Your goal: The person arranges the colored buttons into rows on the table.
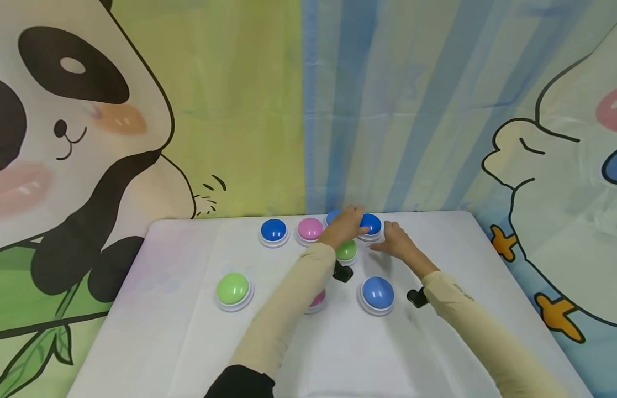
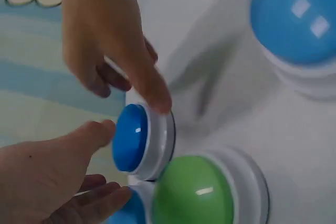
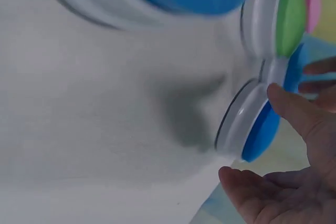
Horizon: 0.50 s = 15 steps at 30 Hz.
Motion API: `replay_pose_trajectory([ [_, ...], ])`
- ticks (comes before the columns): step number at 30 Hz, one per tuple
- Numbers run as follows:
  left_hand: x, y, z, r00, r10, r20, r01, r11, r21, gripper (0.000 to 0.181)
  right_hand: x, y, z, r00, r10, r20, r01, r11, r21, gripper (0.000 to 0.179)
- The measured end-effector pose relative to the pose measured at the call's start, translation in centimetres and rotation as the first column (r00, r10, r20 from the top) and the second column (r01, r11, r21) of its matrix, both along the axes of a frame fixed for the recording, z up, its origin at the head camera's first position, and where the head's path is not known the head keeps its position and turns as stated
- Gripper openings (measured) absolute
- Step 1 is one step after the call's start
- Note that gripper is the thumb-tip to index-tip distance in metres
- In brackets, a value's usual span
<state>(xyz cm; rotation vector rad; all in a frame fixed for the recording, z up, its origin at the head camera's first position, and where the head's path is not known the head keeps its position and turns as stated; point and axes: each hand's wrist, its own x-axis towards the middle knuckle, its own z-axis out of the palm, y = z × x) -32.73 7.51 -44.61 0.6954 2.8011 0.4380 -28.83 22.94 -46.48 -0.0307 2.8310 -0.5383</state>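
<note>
Several dome push buttons with white bases stand on a white table. My left hand (image 1: 344, 225) is at the back, its thumb extended beside a blue button (image 1: 370, 222) and its fingers over another blue button (image 1: 332, 215). My right hand (image 1: 396, 241) is just right of the first blue button, thumb and fingers spread apart. In the left wrist view, the right thumb overlaps the white base of that blue button (image 2: 129, 137), and the left thumb is near its dome. A green button (image 1: 346, 250) is close under my left wrist. Neither hand grips anything.
Along the back are a blue button (image 1: 273, 229) and a pink button (image 1: 310, 228). Nearer are a green button (image 1: 232, 288), a pink button (image 1: 317, 299) partly behind my left sleeve, and a blue button (image 1: 378, 293). A cartoon curtain (image 1: 238, 110) hangs behind the table.
</note>
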Motion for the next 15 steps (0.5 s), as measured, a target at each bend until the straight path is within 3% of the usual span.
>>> replay_pose_trajectory([
  [3,-0.7,1.1,-1.2,0.998,0.034,0.050,-0.035,0.999,0.017,0.064,-2.2,-0.3,-0.7,1.000,-0.015,-0.008,0.015,0.999,0.031,0.080],
  [7,-0.8,2.0,-2.7,0.997,0.066,0.050,-0.067,0.998,0.017,0.061,-4.2,-0.8,-1.1,0.998,-0.049,0.034,0.047,0.997,0.061,0.077],
  [15,0.3,2.7,-3.3,0.994,0.102,-0.031,-0.101,0.995,0.014,0.043,-4.9,-0.5,-2.0,0.999,-0.036,0.036,0.036,0.999,0.018,0.072],
])
